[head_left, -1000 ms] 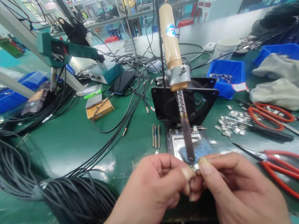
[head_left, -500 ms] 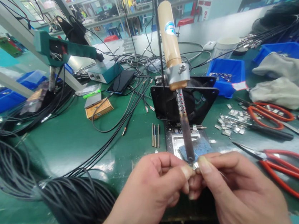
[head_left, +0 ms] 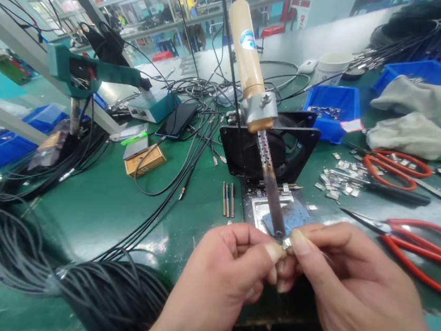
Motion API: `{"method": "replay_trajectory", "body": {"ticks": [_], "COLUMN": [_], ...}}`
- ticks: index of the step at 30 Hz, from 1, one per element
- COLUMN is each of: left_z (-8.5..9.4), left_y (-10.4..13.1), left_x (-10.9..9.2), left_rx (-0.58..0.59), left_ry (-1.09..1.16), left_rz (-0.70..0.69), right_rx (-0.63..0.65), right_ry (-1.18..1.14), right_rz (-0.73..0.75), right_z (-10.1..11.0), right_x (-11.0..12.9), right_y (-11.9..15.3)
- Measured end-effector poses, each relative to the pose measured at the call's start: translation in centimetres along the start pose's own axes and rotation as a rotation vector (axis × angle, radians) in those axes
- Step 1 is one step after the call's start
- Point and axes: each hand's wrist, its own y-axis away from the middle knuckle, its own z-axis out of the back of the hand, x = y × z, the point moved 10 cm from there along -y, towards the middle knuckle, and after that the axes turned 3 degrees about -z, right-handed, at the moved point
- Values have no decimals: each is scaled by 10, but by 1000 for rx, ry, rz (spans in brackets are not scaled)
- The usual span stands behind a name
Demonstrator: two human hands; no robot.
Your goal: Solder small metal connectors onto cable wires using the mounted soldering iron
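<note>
Pinched between thumb and forefinger of my right hand (head_left: 356, 272) is a small silvery metal connector (head_left: 287, 243). My left hand (head_left: 233, 275) is also closed in a pinch, its fingertips against those of the right; what it grips is hidden. Just above the fingertips is the lower end of a soldering iron (head_left: 274, 202), fixed tip down with its wooden handle up in a metal clamp (head_left: 259, 112). A blue sponge (head_left: 292, 218) in a metal tray (head_left: 258, 215) lies behind the fingers.
Red-handled scissors (head_left: 434, 263) lie right of my hands, with loose metal pieces (head_left: 340, 182) beyond. A black fan (head_left: 238, 150) stands behind the iron. Bundled black cables (head_left: 112, 300) fill the left front. A blue bin (head_left: 335, 107) and gloves (head_left: 412, 135) are at the right.
The view has shifted very slightly. Both hands keep their pinch under the iron, with the connector almost unmoved.
</note>
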Motion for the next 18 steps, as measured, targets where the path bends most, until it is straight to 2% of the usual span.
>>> {"method": "replay_trajectory", "body": {"ticks": [18], "left_z": [2], "left_y": [0], "left_x": [-1], "left_rx": [-8], "left_ry": [-32], "left_rz": [-5], "right_rx": [35], "right_ry": [19], "right_rz": [3], "right_z": [-3], "right_x": [1], "right_y": [-1]}}
